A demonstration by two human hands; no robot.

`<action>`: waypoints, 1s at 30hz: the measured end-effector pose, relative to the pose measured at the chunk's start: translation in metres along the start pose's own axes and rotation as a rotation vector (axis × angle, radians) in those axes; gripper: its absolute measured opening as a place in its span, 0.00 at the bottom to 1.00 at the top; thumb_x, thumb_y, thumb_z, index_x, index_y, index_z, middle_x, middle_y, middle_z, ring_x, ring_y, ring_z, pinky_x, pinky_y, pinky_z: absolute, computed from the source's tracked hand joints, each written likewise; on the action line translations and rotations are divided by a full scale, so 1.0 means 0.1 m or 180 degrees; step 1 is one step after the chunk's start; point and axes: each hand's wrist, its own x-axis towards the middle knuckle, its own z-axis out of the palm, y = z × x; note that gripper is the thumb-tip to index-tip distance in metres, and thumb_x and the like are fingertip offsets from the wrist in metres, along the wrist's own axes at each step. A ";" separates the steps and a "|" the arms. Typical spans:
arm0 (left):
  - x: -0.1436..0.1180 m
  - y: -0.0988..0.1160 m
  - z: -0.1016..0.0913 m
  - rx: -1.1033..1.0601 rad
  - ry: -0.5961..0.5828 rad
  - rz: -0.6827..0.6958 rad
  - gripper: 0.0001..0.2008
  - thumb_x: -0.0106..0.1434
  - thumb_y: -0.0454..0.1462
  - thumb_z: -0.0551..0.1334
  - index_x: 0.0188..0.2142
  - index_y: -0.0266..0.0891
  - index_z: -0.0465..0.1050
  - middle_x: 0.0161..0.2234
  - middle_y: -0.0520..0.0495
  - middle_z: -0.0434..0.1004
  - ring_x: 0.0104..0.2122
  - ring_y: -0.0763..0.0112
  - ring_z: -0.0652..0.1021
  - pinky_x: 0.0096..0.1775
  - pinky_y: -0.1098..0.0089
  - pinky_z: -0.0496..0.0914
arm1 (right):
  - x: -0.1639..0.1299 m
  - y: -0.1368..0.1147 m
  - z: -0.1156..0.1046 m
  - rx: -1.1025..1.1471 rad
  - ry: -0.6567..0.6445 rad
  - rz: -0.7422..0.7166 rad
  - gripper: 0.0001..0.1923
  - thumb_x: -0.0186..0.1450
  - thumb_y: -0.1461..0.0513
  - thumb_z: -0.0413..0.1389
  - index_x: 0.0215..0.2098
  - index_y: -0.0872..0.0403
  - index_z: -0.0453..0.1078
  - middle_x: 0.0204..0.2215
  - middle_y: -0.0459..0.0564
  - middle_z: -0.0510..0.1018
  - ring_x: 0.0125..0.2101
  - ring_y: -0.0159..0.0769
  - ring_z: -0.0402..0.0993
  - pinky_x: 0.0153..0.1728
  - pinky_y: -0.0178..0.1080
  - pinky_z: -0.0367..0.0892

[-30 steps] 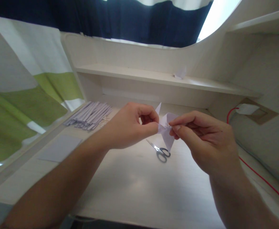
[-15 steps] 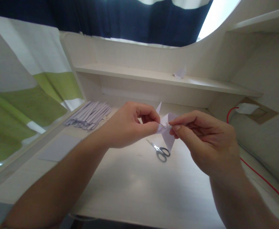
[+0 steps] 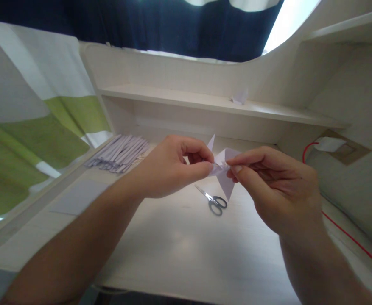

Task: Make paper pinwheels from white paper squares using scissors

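Between my two hands, above the desk, is a folded white paper piece (image 3: pixel 226 182) with pointed flaps; one flap sticks up and another hangs down. My left hand (image 3: pixel 181 167) pinches its left side between thumb and forefinger. On the right side, my right hand (image 3: pixel 275 182) pinches it near the middle with thumb and fingertips. The fingers cover part of the folds. Just below the paper, a pair of scissors (image 3: pixel 213 201) with dark handles lies on the desk, blades pointing up and left.
A pile of narrow folded paper strips (image 3: pixel 118 152) lies at the desk's left, behind a flat stack of white paper (image 3: pixel 79 195). On the shelf (image 3: pixel 179 96) stands a small folded paper (image 3: pixel 239 97). A red cable (image 3: pixel 354 239) runs along the right wall.
My right hand has shifted very slightly to the right, and the hanging flap of the folded paper has moved a little with it. Both pinches are kept.
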 end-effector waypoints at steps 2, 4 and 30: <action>0.00 -0.01 0.00 -0.0038 0.0001 -0.0005 0.05 0.62 0.36 0.68 0.31 0.38 0.82 0.23 0.53 0.76 0.24 0.76 0.72 0.25 0.75 0.63 | 0.00 0.00 0.00 -0.0026 0.0063 -0.0054 0.09 0.66 0.69 0.62 0.39 0.49 0.81 0.31 0.46 0.84 0.30 0.36 0.81 0.31 0.37 0.73; 0.00 -0.03 0.00 -0.0070 -0.0010 -0.0017 0.05 0.62 0.36 0.68 0.31 0.38 0.82 0.24 0.52 0.77 0.25 0.75 0.74 0.26 0.74 0.64 | 0.00 -0.01 0.00 -0.0089 0.0064 -0.0092 0.09 0.66 0.69 0.62 0.39 0.49 0.81 0.31 0.46 0.84 0.30 0.36 0.81 0.31 0.37 0.73; -0.01 0.03 0.02 0.0284 0.0049 0.0143 0.05 0.61 0.33 0.67 0.30 0.38 0.82 0.23 0.55 0.76 0.23 0.78 0.72 0.24 0.76 0.61 | -0.02 0.01 0.04 -0.0671 0.0206 -0.0650 0.13 0.62 0.72 0.61 0.38 0.49 0.80 0.33 0.42 0.84 0.32 0.33 0.79 0.34 0.38 0.70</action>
